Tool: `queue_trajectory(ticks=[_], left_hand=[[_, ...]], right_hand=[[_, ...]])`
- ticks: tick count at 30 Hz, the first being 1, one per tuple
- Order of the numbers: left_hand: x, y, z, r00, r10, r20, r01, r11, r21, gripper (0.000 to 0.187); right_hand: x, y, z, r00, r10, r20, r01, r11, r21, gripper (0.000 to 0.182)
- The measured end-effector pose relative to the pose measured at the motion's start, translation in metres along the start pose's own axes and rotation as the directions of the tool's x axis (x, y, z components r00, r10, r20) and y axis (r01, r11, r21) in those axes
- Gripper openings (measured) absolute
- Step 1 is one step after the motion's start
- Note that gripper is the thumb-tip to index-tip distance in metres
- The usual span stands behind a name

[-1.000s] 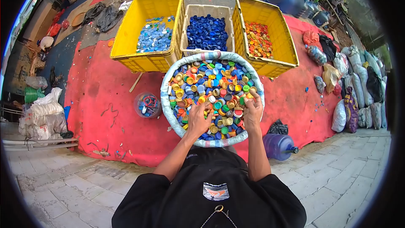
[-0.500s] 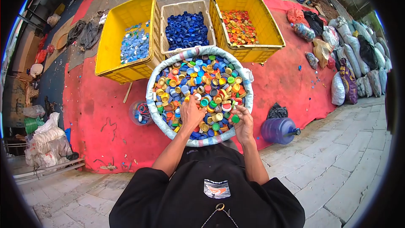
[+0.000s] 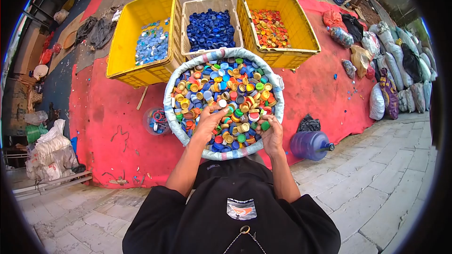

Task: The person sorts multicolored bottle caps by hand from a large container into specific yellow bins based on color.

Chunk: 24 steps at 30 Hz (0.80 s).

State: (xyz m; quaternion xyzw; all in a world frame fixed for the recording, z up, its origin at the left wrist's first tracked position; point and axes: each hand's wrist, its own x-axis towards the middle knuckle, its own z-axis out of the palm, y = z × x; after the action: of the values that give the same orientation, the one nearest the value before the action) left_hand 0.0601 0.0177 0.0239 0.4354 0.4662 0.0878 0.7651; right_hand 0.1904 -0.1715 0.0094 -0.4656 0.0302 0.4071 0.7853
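A round basket with a cloth-wrapped rim (image 3: 169, 101) holds many mixed-colour bottle caps and sits at the front of my body. Over its lower middle, my left hand (image 3: 210, 121) has thumb and forefinger closed near a green cap (image 3: 229, 111); what they grip is too small to make out. My right hand (image 3: 271, 135) is at the basket's right side, its fingers closed on a green cap (image 3: 265, 125). Behind the basket stand a yellow crate (image 3: 123, 42) with light blue caps, a white crate (image 3: 185, 32) with dark blue caps and a yellow crate (image 3: 284, 59) with orange and red caps.
A large blue water bottle (image 3: 308, 146) lies right of the basket beside a black bag (image 3: 309, 123). A clear tub (image 3: 156, 121) stands at the left on the red mat (image 3: 113, 131). Stacked sacks (image 3: 393, 66) line the right, and white bags (image 3: 52, 153) lie at the far left.
My left hand has moved slightly, and its thumb and forefinger now point right by the green cap. My right hand still has the green cap, now turned a little. The view has shifted slightly.
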Motion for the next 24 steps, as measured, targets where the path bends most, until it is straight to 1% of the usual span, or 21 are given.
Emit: queue_trajectory(ticks=[1, 2, 3, 4, 5, 6, 7, 8, 11, 12, 15, 18, 21, 24], left_hand=[[0.003, -0.003, -0.011, 0.989, -0.099, 0.112, 0.125, 0.960, -0.250, 0.040], [0.008, -0.009, -0.025, 0.957, -0.161, 0.243, 0.261, 0.845, -0.467, 0.038], [0.006, -0.007, -0.030, 0.906, -0.182, 0.381, 0.399, 0.666, -0.631, 0.036], [0.000, -0.006, -0.026, 0.931, -0.148, 0.334, 0.350, 0.623, -0.699, 0.031], [-0.001, -0.010, -0.030, 0.933, -0.116, 0.342, 0.339, 0.607, -0.719, 0.030], [-0.003, -0.013, -0.031, 0.933, -0.084, 0.349, 0.330, 0.589, -0.738, 0.028], [-0.006, -0.016, -0.033, 0.933, -0.053, 0.356, 0.321, 0.569, -0.757, 0.027], [-0.010, -0.019, -0.034, 0.959, -0.047, 0.280, 0.252, 0.593, -0.764, 0.027], [-0.018, -0.021, -0.038, 0.962, 0.011, 0.271, 0.223, 0.537, -0.813, 0.025], [-0.017, -0.022, -0.039, 0.963, 0.000, 0.270, 0.229, 0.531, -0.816, 0.022], [-0.013, -0.029, -0.042, 0.958, 0.044, 0.282, 0.212, 0.554, -0.805, 0.019], [-0.012, -0.030, -0.039, 0.967, 0.006, 0.255, 0.210, 0.550, -0.808, 0.017], [-0.008, -0.033, -0.038, 0.958, -0.022, 0.286, 0.239, 0.610, -0.756, 0.014], [-0.005, -0.035, -0.033, 0.944, -0.040, 0.328, 0.271, 0.659, -0.701, 0.014]], right_hand=[[0.001, -0.001, 0.003, 0.999, 0.007, -0.035, -0.008, 1.000, -0.015, 0.025], [0.002, -0.002, 0.003, 0.998, -0.024, -0.063, 0.009, 0.973, -0.230, 0.024], [0.003, -0.002, 0.003, 0.995, -0.059, -0.082, 0.018, 0.901, -0.433, 0.023], [0.004, -0.001, 0.004, 0.991, -0.099, -0.093, 0.021, 0.788, -0.615, 0.022], [0.005, 0.001, 0.005, 0.980, -0.199, -0.029, 0.105, 0.631, -0.769, 0.023], [0.005, 0.003, 0.006, 0.958, -0.283, 0.053, 0.178, 0.437, -0.882, 0.023], [0.004, 0.005, 0.008, 0.927, -0.345, 0.151, 0.235, 0.218, -0.947, 0.024], [0.002, 0.005, 0.010, 0.941, -0.309, 0.137, 0.195, 0.163, -0.967, 0.029], [0.000, 0.015, 0.016, 0.920, -0.362, 0.152, 0.221, 0.158, -0.962, 0.031], [0.001, 0.017, 0.017, 0.923, -0.358, 0.142, 0.202, 0.138, -0.969, 0.031], [0.006, 0.024, 0.015, 0.936, -0.336, 0.101, 0.158, 0.145, -0.977, 0.033], [0.008, 0.021, 0.016, 0.958, -0.284, 0.045, 0.110, 0.219, -0.970, 0.032], [0.007, 0.018, 0.014, 0.952, -0.299, 0.069, 0.149, 0.255, -0.955, 0.033], [0.010, 0.015, 0.009, 0.948, -0.303, 0.096, 0.215, 0.388, -0.896, 0.035]])
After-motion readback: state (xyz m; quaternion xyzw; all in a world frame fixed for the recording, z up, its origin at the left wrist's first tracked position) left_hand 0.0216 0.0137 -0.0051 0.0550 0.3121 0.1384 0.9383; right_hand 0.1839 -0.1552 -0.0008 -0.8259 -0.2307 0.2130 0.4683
